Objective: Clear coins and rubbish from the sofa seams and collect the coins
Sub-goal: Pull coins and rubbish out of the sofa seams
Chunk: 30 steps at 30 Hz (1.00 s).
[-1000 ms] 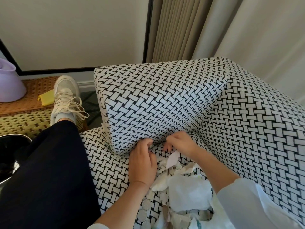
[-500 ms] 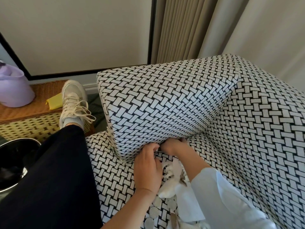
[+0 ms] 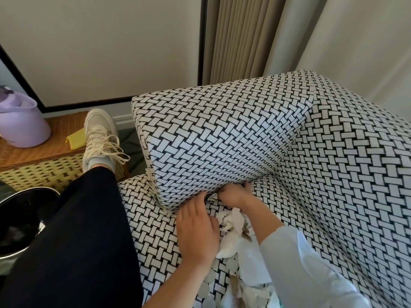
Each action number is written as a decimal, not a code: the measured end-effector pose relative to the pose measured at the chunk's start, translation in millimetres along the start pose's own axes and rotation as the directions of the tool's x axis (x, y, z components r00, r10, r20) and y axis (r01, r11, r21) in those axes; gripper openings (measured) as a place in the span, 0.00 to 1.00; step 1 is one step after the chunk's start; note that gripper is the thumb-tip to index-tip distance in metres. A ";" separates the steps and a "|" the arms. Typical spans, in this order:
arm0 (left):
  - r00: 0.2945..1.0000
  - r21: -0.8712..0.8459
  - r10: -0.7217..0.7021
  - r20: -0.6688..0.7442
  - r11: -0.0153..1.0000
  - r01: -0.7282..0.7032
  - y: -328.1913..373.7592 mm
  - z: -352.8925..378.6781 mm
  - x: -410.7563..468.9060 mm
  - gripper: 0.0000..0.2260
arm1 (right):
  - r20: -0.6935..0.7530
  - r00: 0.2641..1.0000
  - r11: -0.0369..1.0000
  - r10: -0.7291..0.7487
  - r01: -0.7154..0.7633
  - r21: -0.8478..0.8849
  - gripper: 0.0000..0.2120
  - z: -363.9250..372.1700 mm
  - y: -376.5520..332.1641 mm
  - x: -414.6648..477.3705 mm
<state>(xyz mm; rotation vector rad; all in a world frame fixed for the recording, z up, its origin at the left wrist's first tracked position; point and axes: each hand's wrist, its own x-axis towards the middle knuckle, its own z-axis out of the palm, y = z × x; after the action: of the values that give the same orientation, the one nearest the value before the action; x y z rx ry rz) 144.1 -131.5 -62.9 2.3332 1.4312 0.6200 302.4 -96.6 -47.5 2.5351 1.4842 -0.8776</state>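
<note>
The sofa [image 3: 347,165] has black-and-white woven fabric. Its armrest block [image 3: 213,138] meets the seat in a seam. My right hand [image 3: 233,193] has its fingers pushed into that seam under the armrest, and whether it holds anything is hidden. My left hand [image 3: 196,227] lies flat on the seat beside it, fingertips at the seam next to a scrap of paper [image 3: 212,197]. Crumpled white tissue rubbish [image 3: 233,221] is heaped on the seat between my arms. Several silver coins [image 3: 231,264] lie among it toward the bottom edge.
My leg in dark trousers [image 3: 73,236] stretches left, its cream sneaker [image 3: 100,136] resting on a wicker box [image 3: 44,165]. A lilac container [image 3: 20,123] and a yellow item [image 3: 76,140] sit on the box. A dark metal bowl [image 3: 20,227] is at far left.
My right hand has gone from above the rubbish into the seam under the armrest. My left hand has slid forward to the seam. The view has shifted slightly.
</note>
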 end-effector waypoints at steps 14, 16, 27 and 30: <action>0.997 -0.119 0.070 0.023 0.991 -0.066 -1.0 -3.0 2.9 0.15 | -0.173 0.978 0.935 -0.115 0.165 0.312 0.16 6.4 11.8 -12.9; 0.995 -0.160 0.098 0.022 0.983 -0.093 -1.4 -4.5 3.1 0.13 | -0.246 0.959 0.909 -0.141 0.224 0.351 0.17 10.2 13.0 -21.2; 1.000 -0.435 -0.013 0.008 0.900 0.015 -1.8 -13.3 -0.2 0.15 | -0.125 0.969 0.771 -0.214 0.246 0.587 0.18 13.9 17.3 -77.7; 0.994 -0.466 -0.105 0.038 0.878 0.111 -2.8 -16.5 0.9 0.16 | -0.013 0.977 0.740 -0.213 0.169 0.651 0.15 -0.6 12.0 -88.6</action>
<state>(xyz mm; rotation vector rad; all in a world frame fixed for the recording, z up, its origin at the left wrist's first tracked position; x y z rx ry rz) 133.7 -128.6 -50.1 1.8628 1.2285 0.8144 279.9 -171.6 -4.4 2.7638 1.6606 -1.7673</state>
